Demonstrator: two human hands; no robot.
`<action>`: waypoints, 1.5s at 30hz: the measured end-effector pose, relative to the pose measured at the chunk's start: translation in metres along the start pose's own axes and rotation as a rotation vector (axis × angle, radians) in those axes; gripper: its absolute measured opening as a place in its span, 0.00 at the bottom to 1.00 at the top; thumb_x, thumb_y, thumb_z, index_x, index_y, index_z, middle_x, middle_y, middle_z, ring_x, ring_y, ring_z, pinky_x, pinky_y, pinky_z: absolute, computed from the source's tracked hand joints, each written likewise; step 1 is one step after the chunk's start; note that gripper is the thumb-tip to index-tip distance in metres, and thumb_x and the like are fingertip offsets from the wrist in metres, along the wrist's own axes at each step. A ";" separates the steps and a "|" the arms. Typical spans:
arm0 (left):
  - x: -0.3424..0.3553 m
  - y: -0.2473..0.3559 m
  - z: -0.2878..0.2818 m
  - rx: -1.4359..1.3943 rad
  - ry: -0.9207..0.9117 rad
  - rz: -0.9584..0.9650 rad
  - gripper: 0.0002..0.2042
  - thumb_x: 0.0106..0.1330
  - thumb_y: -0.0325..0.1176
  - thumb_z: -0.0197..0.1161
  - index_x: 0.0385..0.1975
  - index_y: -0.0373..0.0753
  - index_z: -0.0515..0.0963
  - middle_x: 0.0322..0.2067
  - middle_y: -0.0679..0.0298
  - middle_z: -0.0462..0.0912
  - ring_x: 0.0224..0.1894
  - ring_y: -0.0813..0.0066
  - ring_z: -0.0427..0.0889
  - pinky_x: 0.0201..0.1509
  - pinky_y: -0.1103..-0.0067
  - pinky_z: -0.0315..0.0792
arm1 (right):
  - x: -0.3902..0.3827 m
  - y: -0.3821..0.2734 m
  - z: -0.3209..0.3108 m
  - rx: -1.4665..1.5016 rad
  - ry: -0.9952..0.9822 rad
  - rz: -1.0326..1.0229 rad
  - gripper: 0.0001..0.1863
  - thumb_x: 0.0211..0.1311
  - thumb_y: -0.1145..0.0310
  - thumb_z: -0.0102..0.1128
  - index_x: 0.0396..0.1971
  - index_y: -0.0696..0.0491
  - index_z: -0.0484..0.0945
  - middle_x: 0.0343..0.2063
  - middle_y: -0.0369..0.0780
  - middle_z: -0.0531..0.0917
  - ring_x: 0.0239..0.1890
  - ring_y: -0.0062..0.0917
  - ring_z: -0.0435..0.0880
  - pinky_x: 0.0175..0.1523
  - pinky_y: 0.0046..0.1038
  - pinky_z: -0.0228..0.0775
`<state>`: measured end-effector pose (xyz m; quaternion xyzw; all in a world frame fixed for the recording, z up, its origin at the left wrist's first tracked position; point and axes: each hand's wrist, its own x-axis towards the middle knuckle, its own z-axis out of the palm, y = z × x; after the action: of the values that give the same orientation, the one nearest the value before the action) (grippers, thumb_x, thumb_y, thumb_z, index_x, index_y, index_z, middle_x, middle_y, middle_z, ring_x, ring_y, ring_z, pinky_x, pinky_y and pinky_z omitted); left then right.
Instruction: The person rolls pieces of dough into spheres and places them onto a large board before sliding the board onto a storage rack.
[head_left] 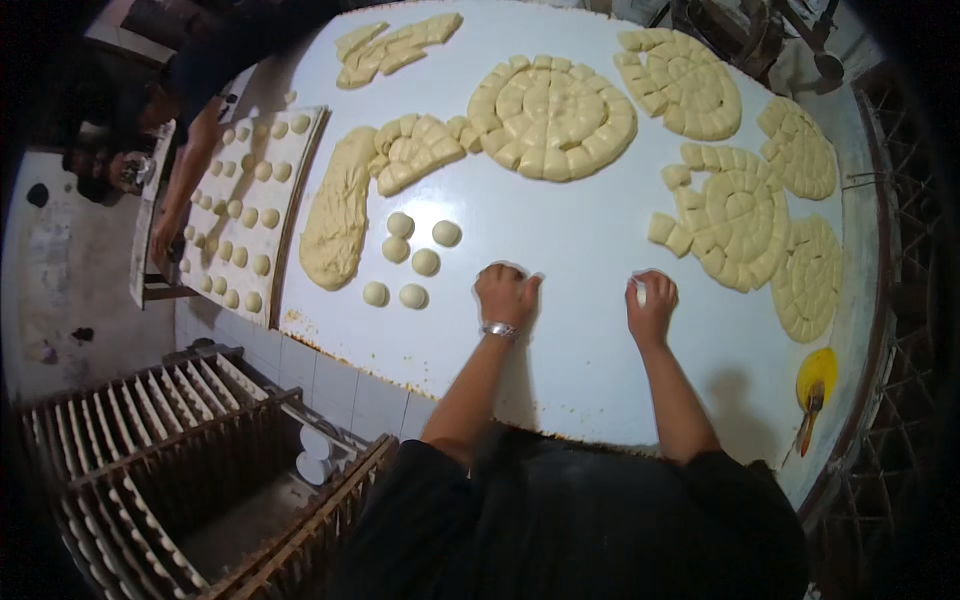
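My left hand (505,295), with a metal bracelet on its wrist, rests on the white table with its fingers curled down and its thumb out to the side. Whatever lies beneath its palm is hidden. To the right, my right hand (654,303) is cupped around a pale dough ball (642,294), part of which shows between thumb and fingers. Several smooth dough balls (425,262) sit on the table left of my left hand. Beyond my right hand lies a round of dough cut into pieces (740,215), with a few pieces loose at its near left edge.
A long uncut dough slab (338,215) and more cut dough rounds (553,118) lie farther off. At left, another person's arm (185,190) reaches beside a board (290,225) of dough balls. A yellow scraper (815,375) lies right; a tray rack (170,430) stands lower left.
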<state>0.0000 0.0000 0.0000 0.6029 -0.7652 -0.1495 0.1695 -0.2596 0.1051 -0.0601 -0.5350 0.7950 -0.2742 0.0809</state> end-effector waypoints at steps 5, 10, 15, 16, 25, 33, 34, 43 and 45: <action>-0.044 -0.058 0.010 -0.339 -0.148 0.521 0.10 0.64 0.41 0.74 0.36 0.45 0.82 0.46 0.60 0.82 0.51 0.59 0.79 0.51 0.61 0.73 | -0.026 -0.038 -0.046 0.190 -0.210 -0.192 0.18 0.55 0.78 0.61 0.48 0.56 0.77 0.49 0.47 0.78 0.59 0.46 0.73 0.65 0.46 0.66; 0.041 -0.028 -0.007 -0.280 -0.175 0.242 0.09 0.63 0.37 0.70 0.38 0.43 0.83 0.43 0.59 0.81 0.51 0.56 0.77 0.54 0.61 0.71 | 0.009 -0.143 -0.078 0.297 -0.325 -0.141 0.22 0.46 0.81 0.65 0.46 0.54 0.78 0.47 0.47 0.76 0.53 0.44 0.76 0.59 0.42 0.72; -0.024 -0.080 -0.015 -0.739 -0.421 0.206 0.11 0.66 0.35 0.63 0.45 0.39 0.81 0.43 0.53 0.82 0.50 0.49 0.80 0.57 0.60 0.74 | 0.035 -0.326 -0.020 0.708 -0.026 -0.351 0.22 0.52 0.76 0.75 0.48 0.56 0.78 0.51 0.46 0.76 0.53 0.39 0.78 0.60 0.38 0.73; -0.032 -0.096 -0.040 -0.590 -0.479 0.267 0.11 0.65 0.34 0.64 0.44 0.37 0.82 0.43 0.52 0.83 0.50 0.48 0.80 0.57 0.60 0.75 | 0.027 -0.320 0.011 0.647 -0.210 -0.239 0.26 0.51 0.71 0.79 0.51 0.56 0.78 0.57 0.47 0.75 0.58 0.41 0.77 0.64 0.40 0.71; -0.058 -0.195 -0.198 -0.681 -0.227 -0.450 0.13 0.60 0.29 0.76 0.42 0.33 0.82 0.52 0.52 0.81 0.56 0.52 0.80 0.62 0.60 0.74 | -0.072 -0.109 -0.017 -0.082 -0.064 -0.021 0.37 0.55 0.59 0.80 0.61 0.57 0.73 0.63 0.47 0.77 0.66 0.46 0.73 0.71 0.49 0.62; -0.057 -0.055 -0.139 -0.471 -0.113 0.212 0.21 0.61 0.30 0.75 0.54 0.36 0.79 0.54 0.49 0.76 0.60 0.48 0.75 0.65 0.60 0.71 | 0.128 0.010 -0.092 -0.379 0.112 0.013 0.33 0.56 0.74 0.64 0.66 0.56 0.73 0.56 0.47 0.81 0.61 0.42 0.74 0.68 0.47 0.60; -0.052 -0.022 -0.123 -0.521 -0.171 0.261 0.20 0.60 0.29 0.75 0.53 0.36 0.79 0.53 0.49 0.76 0.60 0.49 0.76 0.63 0.61 0.72 | 0.143 0.015 -0.103 -0.444 -0.150 0.077 0.30 0.55 0.75 0.63 0.63 0.55 0.75 0.52 0.46 0.83 0.59 0.41 0.75 0.68 0.47 0.60; 0.012 0.168 0.003 -1.111 -0.619 -0.203 0.21 0.71 0.35 0.71 0.60 0.36 0.76 0.49 0.60 0.84 0.48 0.73 0.86 0.43 0.75 0.84 | 0.035 -0.046 -0.150 0.429 -0.092 -0.228 0.28 0.53 0.76 0.68 0.56 0.54 0.73 0.49 0.47 0.81 0.55 0.45 0.80 0.62 0.45 0.74; -0.031 0.176 -0.007 -1.182 -0.226 -0.296 0.14 0.69 0.29 0.71 0.50 0.34 0.78 0.42 0.61 0.84 0.40 0.75 0.84 0.39 0.78 0.83 | 0.001 -0.020 -0.169 0.631 -0.166 0.087 0.23 0.55 0.75 0.65 0.53 0.55 0.75 0.48 0.47 0.80 0.52 0.47 0.80 0.57 0.42 0.76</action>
<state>-0.1437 0.0697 0.0802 0.4871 -0.4744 -0.6330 0.3702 -0.3152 0.1578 0.0917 -0.4694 0.6836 -0.4589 0.3189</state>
